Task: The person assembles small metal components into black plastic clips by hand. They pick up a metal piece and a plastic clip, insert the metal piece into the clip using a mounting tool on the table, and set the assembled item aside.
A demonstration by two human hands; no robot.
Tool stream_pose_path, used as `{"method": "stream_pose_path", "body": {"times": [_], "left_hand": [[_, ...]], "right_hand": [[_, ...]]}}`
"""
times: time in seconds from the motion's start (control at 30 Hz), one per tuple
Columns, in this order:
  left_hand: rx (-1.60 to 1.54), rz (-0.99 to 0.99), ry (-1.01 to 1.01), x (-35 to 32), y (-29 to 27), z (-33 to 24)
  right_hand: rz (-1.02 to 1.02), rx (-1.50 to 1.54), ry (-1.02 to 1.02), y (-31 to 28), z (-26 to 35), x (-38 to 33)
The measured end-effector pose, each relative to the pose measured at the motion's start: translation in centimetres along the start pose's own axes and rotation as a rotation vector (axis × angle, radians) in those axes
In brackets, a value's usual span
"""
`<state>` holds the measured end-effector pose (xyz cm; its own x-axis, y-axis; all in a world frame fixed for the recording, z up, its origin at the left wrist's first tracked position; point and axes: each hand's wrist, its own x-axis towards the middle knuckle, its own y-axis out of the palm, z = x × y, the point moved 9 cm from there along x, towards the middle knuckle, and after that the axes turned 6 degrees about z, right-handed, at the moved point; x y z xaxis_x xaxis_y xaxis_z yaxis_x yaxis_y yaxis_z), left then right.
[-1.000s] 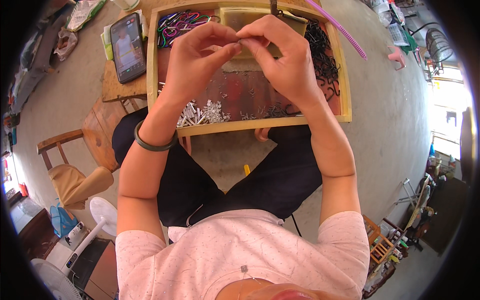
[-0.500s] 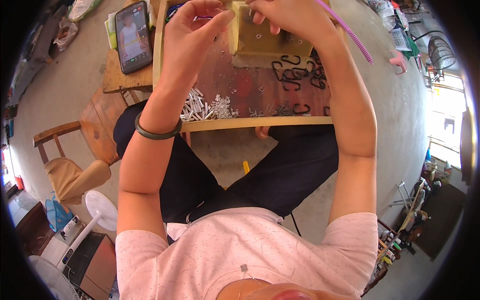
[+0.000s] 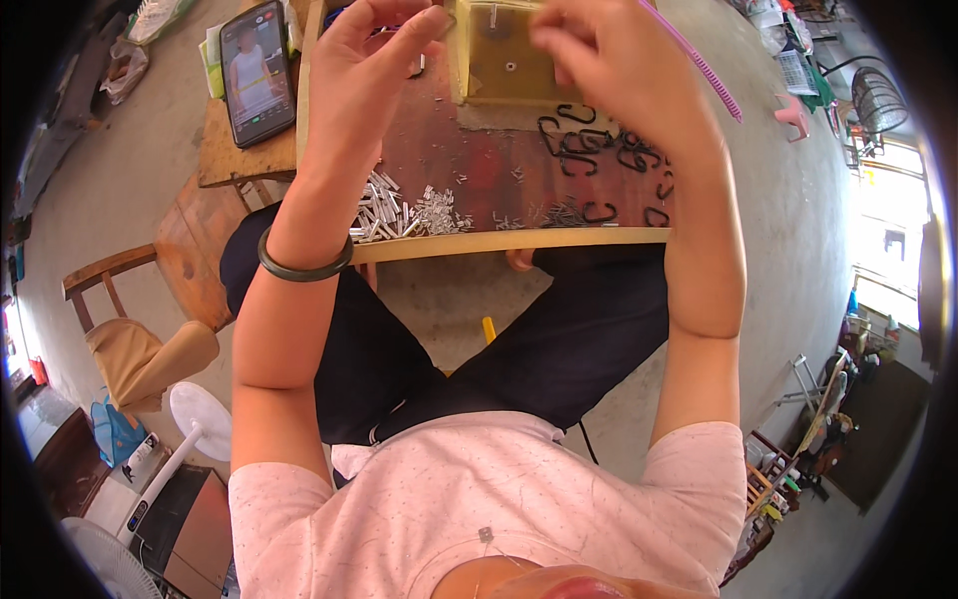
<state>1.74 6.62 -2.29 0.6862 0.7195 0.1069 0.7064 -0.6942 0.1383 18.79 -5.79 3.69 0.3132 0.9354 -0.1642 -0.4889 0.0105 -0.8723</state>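
Observation:
My left hand (image 3: 374,65) is raised over the left part of a shallow wooden tray (image 3: 499,243), thumb and fingers drawn together at the picture's upper edge. A small dark curved piece (image 3: 417,67) shows by its fingers; what the fingertips grip is cut off. My right hand (image 3: 624,75) has its fingers curled in beside a yellowish block (image 3: 514,75), blurred, and their contents are hidden. A small metal pin (image 3: 493,16) shows on the block. Below my right hand lie several black C-shaped hooks (image 3: 579,160). Silver metal tubes (image 3: 379,212) are heaped near my left wrist.
Smaller metal pins (image 3: 564,214) lie along the tray's near edge. A phone (image 3: 257,75) with a lit screen rests on a wooden stand at the left. A purple coiled cord (image 3: 704,75) hangs on the right. My legs (image 3: 589,319) are under the tray.
My right hand has moved from the top of the block rightward and a little nearer. The pin on the block is now uncovered. My left hand has shifted slightly left.

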Motion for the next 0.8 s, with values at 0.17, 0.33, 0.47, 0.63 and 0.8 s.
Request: {"method": "stream_pose_path", "body": {"times": [0.17, 0.33, 0.47, 0.63, 0.8], "left_hand": [[0.038, 0.014, 0.053, -0.4, 1.5, -1.0], [0.080, 0.051, 0.090, -0.6, 2.5, -0.9], [0.069, 0.083, 0.103, -0.5, 2.7, -0.5], [0.043, 0.160, 0.078, -0.5, 3.8, -0.6], [0.194, 0.432, -0.187, -1.8, 6.4, 0.2]], "right_hand": [[0.042, -0.632, -0.052, 5.8, -1.4, -4.8], [-0.086, -0.720, -0.063, 7.7, -0.3, -5.4], [-0.123, -0.808, -0.018, 8.1, 0.2, -5.4], [-0.152, -0.709, -0.078, 6.3, -0.2, -6.0], [-0.434, -0.391, -0.492, 1.5, 4.1, -7.3]]}}
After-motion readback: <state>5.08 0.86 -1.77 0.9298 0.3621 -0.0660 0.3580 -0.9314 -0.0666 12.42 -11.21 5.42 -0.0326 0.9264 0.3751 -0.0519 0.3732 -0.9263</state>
